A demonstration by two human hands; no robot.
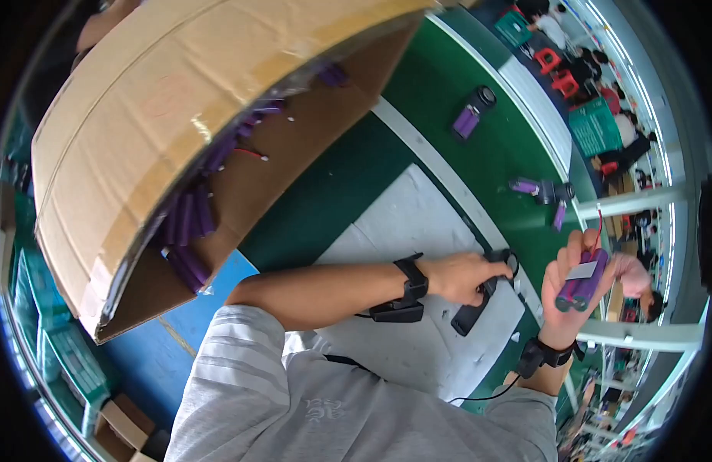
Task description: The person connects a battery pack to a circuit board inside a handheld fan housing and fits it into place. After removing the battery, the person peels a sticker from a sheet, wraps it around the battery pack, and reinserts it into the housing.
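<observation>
My left hand [457, 279] has its fingers closed round a black handheld device with a rounded head; the device's long dark body [469, 312] shows below my fingers. It lies over a white sheet on the bench. On the right my right hand [560, 269] is raised, palm up, holding a purple battery pack [584, 282] of joined cylindrical cells. The pack has a white label and a red wire leading up from it. Further off on the green surface are a similar black device with a purple pack [467, 119] and another black device [552, 192] with purple cells beside it.
A large open cardboard box [163, 100] with several purple battery packs [190, 215] inside stands at the left. A pale metal strip [433, 158] crosses the green bench. White frame bars [633, 335] stand at the right, with people and red stools [548, 59] beyond.
</observation>
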